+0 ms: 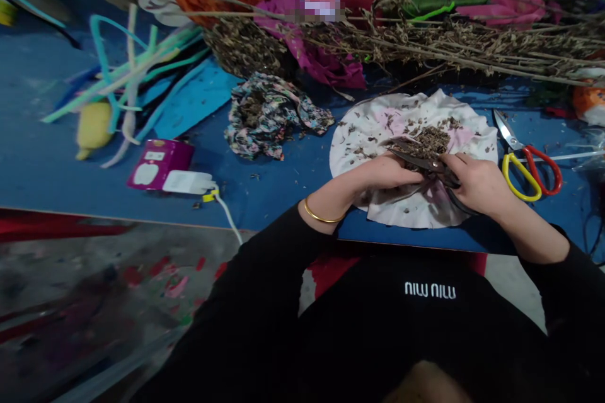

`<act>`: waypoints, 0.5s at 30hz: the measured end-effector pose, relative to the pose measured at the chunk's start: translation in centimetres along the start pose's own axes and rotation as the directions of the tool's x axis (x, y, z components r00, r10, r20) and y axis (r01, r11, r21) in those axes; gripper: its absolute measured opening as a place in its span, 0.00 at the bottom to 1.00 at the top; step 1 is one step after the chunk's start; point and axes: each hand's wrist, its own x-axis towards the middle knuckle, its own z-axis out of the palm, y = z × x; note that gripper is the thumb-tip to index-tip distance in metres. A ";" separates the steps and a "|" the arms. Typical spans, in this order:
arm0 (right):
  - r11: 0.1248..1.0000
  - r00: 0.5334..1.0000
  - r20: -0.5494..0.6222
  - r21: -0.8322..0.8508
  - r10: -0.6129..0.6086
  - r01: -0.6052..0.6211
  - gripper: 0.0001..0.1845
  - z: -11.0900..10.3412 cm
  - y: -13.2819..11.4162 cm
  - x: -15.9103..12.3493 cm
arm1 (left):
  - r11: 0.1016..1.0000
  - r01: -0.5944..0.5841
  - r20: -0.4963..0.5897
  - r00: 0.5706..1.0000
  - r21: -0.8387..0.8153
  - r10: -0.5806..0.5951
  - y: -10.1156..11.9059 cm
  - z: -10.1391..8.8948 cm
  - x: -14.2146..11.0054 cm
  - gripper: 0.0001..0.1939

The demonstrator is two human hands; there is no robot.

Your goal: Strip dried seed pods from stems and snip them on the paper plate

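Over pale cloth (pixel 479 146), dark scissors (pixel 433 165) point left, long axis slanting away; right grip (pixel 479 186) closed round handles (pixel 458 202), left grip (pixel 390 172) unclear.

I note a blue-topped table (pixel 278 195) before me, its near edge thin and brown. The grey floor (pixel 142 240) to my left is littered with red and pink scraps (pixel 174 283), blurred in part. Lighting is dim, with soft shadows on the tabletop.

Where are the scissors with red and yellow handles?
In the head view, those scissors lie right of the white cloth, on the blue table, near the right hand.
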 end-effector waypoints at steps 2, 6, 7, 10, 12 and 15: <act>1.000 1.000 0.001 0.019 0.010 -0.010 0.23 0.3 0.1 0.0 | 0.998 0.053 0.019 0.998 0.046 -0.054 0.0 0.0 -0.1 0.09; 0.996 0.997 -0.069 0.091 0.030 -0.024 0.26 0.6 0.7 0.0 | 0.985 0.152 -0.010 0.988 0.076 -0.152 -0.1 0.2 -0.2 0.14; 0.994 0.995 -0.092 0.107 0.032 -0.022 0.28 0.5 1.0 0.0 | 0.990 0.134 -0.028 0.991 0.048 -0.133 -0.1 0.2 -0.1 0.14; 0.989 0.992 -0.126 0.147 0.019 0.000 0.32 0.0 1.9 -0.2 | 0.997 0.003 -0.108 0.994 -0.077 -0.012 -0.1 0.2 0.0 0.12; 0.984 0.993 -0.118 0.177 -0.004 0.025 0.34 -0.3 2.4 -0.2 | 0.992 -0.055 -0.175 0.984 -0.116 0.034 -0.1 0.0 0.2 0.12; 0.979 0.993 -0.114 0.195 -0.035 0.057 0.35 -0.5 2.7 -0.3 | 0.990 -0.098 -0.251 0.965 -0.098 0.070 0.1 -0.5 0.2 0.12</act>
